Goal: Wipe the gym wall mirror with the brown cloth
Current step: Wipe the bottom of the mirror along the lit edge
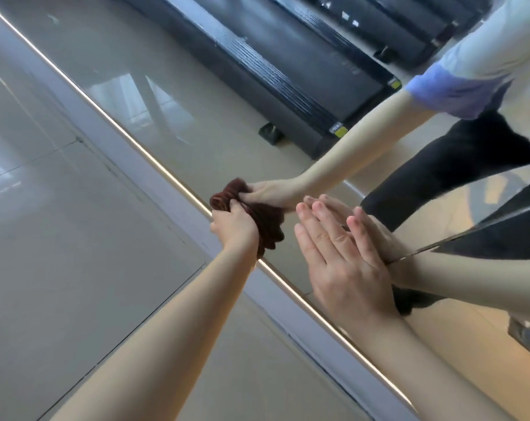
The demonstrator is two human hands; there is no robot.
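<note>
Nearest comes the left forearm [136, 314], reaching up to the left hand [233, 227], whose fingers are clamped round the bunched brown cloth [268, 226]; the cloth is pressed on the gym wall mirror [197, 110], just beside its gold trim [154, 160]; the right hand [342, 265] lies flat on the glass, fingers straight and close together; the cloth looks soft, light, ribbed and floppy, so a full-fist hold on the wad should suit it; the glass is hard, smooth and glossy.
</note>
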